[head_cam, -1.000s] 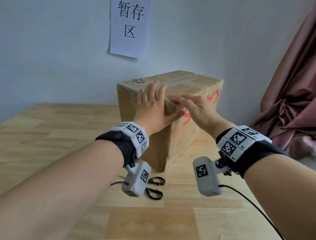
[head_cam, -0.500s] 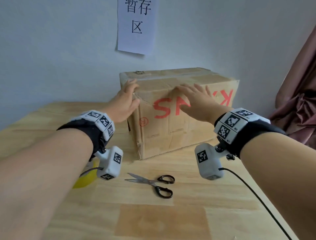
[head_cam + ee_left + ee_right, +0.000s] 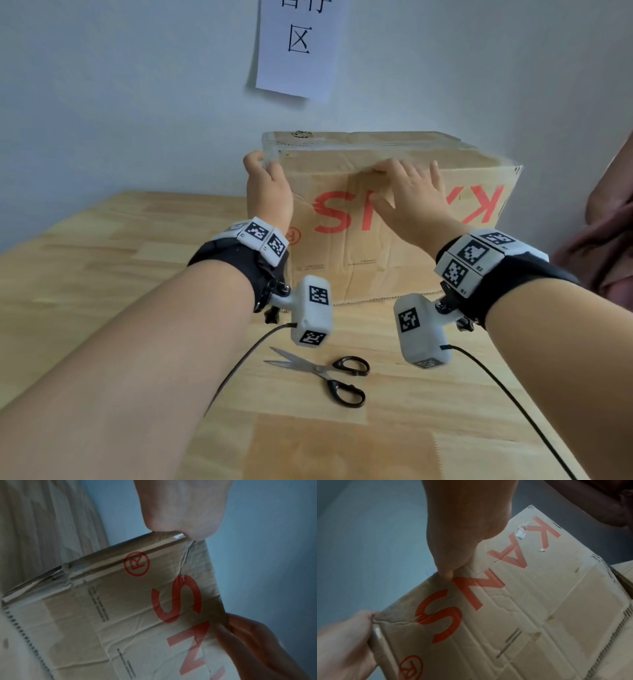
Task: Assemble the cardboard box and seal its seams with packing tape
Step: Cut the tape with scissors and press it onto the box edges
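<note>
On the wooden table (image 3: 102, 274), pushed back near the wall, the cardboard box (image 3: 394, 246) is stood closed, its long axis running left to right across the view and its printed red lettering upside down on the near face. Clear packing tape (image 3: 359, 145) is seen along the top, its glossy strip reaching the near upper edge. That edge is the relation on which the coming move is judged to turn: it lies just beyond and above the fingertips of both hands, so any smoothing stroke would be run sideways along it.

The left hand (image 3: 265, 186) is set at the box's near left top corner, fingers curled over that corner and gripping it (the left wrist view shows the thumb pressed at the edge). The right hand (image 3: 409, 195) is laid flat on the near face, fingers straight and spread, their tips touching the upper edge at about the middle of the box's length; nothing is clasped by it. The right hand is the nearer to the untouched right half of the edge.

Scissors (image 3: 325, 373) are left lying on the table in front of the box, between the two wrists, blades slightly parted. A paper sign (image 3: 301, 48) is fixed to the wall above, cut off at the top.

No tape roll is shown in any view. The far side, the bottom seam and the right end of the box are hidden, so it cannot be told whether those are sealed
</note>
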Motion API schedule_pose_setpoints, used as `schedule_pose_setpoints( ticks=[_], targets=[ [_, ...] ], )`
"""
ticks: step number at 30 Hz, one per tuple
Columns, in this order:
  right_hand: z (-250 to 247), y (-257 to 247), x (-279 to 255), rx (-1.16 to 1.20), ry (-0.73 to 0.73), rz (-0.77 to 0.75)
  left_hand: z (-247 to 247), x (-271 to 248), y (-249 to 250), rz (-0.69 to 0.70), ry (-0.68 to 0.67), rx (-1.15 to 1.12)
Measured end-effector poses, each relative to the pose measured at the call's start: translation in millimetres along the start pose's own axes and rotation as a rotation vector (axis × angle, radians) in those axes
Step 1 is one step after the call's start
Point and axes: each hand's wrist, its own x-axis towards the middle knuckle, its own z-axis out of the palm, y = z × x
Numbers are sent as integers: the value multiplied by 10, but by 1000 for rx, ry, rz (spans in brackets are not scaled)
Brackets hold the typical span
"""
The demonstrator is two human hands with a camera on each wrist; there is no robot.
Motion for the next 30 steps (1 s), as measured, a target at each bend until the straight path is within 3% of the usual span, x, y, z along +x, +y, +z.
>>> schedule_pose_setpoints(
  ticks=[2, 6, 9, 13, 15, 18, 22, 25, 28, 30],
  targets=[
    [-5, 101, 7, -63, -17, -15, -54, 98, -34, 18, -10, 26],
    [-88, 458, -20, -185, -40, 158, -226, 333, -166, -10, -81, 77],
    [-180, 563, -48, -222, -45, 195, -265, 470, -198, 51, -100, 148],
    [-164, 371, -56, -235, -13, 205, -83, 337, -84, 215, -13, 588],
    [-97, 190, -77, -244, 13, 211, 35, 124, 65, 359, -132, 800],
    [-20, -56, -62, -238, 34, 190, 229, -192, 210, 524, -380, 872],
    [-190, 16, -8, -238, -21, 158, 281, -247, 160, 506, -478, 909],
    [-340, 284, -98, -233, -91, 272, 208, -137, 181, 510, -539, 889],
    [-380, 493, -249, 65, -96, 314, 157, -137, 212, 501, -569, 917],
    [-369, 521, -297, 135, -51, 295, 144, -223, 255, 464, -535, 988]
  ],
)
